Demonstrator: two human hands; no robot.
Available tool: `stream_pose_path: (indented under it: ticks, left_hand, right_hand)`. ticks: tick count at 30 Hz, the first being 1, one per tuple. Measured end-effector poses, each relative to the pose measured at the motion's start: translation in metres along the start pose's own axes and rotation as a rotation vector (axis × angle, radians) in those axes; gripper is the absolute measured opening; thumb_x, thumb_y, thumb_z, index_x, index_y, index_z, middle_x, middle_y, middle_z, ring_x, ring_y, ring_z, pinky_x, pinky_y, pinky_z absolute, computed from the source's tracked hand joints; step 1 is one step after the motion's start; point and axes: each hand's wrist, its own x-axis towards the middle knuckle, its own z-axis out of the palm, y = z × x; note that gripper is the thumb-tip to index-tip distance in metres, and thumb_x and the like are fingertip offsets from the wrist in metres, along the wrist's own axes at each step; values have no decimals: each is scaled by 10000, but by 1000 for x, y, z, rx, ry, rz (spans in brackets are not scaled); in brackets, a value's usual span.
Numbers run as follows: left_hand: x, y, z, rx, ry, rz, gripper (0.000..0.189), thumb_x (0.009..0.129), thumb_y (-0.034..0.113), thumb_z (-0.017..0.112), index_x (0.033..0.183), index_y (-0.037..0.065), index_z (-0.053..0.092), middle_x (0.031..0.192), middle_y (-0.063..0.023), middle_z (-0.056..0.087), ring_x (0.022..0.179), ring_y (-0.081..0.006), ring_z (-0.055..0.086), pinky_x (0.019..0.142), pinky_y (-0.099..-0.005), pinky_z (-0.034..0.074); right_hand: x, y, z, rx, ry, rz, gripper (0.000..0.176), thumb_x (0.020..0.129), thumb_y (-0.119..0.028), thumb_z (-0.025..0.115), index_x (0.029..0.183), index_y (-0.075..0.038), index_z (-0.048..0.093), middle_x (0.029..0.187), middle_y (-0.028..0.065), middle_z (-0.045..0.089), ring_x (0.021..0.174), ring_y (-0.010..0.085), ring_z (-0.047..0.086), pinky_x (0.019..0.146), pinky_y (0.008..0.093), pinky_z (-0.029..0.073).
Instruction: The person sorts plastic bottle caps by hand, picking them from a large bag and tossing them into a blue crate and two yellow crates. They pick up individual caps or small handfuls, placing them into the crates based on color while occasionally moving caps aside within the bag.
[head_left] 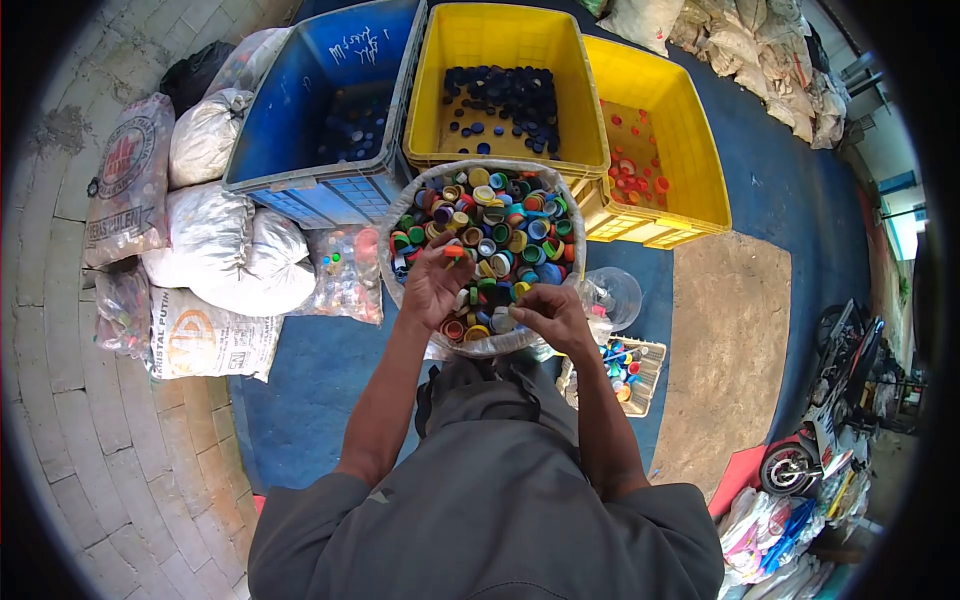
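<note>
A round container lined with a pale sack (571, 200) stands against my front, heaped with bottle caps (490, 215) of many colours. My left hand (434, 284) is over its left side, palm partly up, with an orange-red bottle cap (454, 251) at its curled fingers. Above the right front of the heap, my right hand (556, 316) has its thumb and forefinger pinched together. What lies between those fingertips is too small to make out. A yellow cap (520, 290) shows just beyond them.
Behind the container stand a blue crate (300, 187) with dark blue caps, a yellow crate (505, 162) with navy caps and another yellow crate (680, 225) with red caps. Filled sacks (215, 240) lie left. A clear tub (625, 300) and a cap-filled basket (648, 385) sit right.
</note>
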Motion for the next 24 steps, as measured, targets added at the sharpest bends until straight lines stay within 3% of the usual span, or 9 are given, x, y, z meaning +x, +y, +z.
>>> stream_pose_path:
  ticks: [2,3,6,7,11,14,18,19,24]
  left_hand:
    - [1,16,-10,-23,-36,-25,290,867,133,558,1122,-4,557,1015,-134,632,958,-286,651,907,-432,538]
    - [-1,23,-7,37,-42,-43,228,865,145,527,1026,-1,596,959,-124,626,900,-272,647,855,-421,550]
    - [-10,33,2,1,43,-80,183,890,193,537,904,21,599,874,-106,597,793,-226,617,766,-376,560]
    - [-11,33,7,112,100,-74,214,901,241,595,817,45,574,739,-52,551,665,-164,559,661,-307,528]
    - [-17,33,-8,1044,110,-162,229,877,236,694,748,79,586,619,29,477,564,-101,489,562,-236,421]
    - [-30,21,3,1382,22,-26,261,849,281,731,759,58,631,668,23,557,569,-93,504,561,-243,433]
    - [-38,18,17,2222,9,-148,533,713,551,762,812,33,690,711,-93,674,657,-246,665,600,-364,517]
    - [-43,14,33,2276,54,-205,601,689,608,740,812,22,693,755,-152,683,727,-333,682,641,-432,536]
    - [-49,-15,10,2421,138,57,473,768,483,706,769,9,701,669,-186,660,734,-353,685,654,-447,546]
  right_hand:
    - [-8,-8,-7,-27,-64,44,160,814,-121,722,813,31,673,600,-39,526,540,33,417,485,228,308]
    - [-8,-8,-12,24,-126,88,145,814,-113,697,793,29,678,677,1,601,612,54,506,534,239,388]
    - [-11,-17,-20,-257,-195,164,159,811,-125,686,758,25,678,639,39,589,594,77,512,531,271,395]
    - [-11,-16,-22,-380,-211,125,221,756,-185,691,724,34,686,585,122,570,553,211,537,537,360,415]
    - [-14,-3,-27,-533,-201,47,221,702,-178,689,812,14,692,604,136,572,561,262,555,566,373,443]
    - [-12,-20,-19,-584,-107,133,259,695,-175,683,887,-1,687,641,145,598,577,283,573,592,379,461]
    - [-4,-22,-7,-628,-19,88,235,739,-165,665,921,-18,681,719,179,646,638,319,621,619,400,476]
    - [-2,-21,-4,-620,12,47,220,750,-163,661,916,-21,681,738,189,655,657,328,632,624,408,478]
    - [7,-8,3,-566,37,39,197,778,-159,663,922,-25,672,705,193,648,647,337,636,592,422,470]
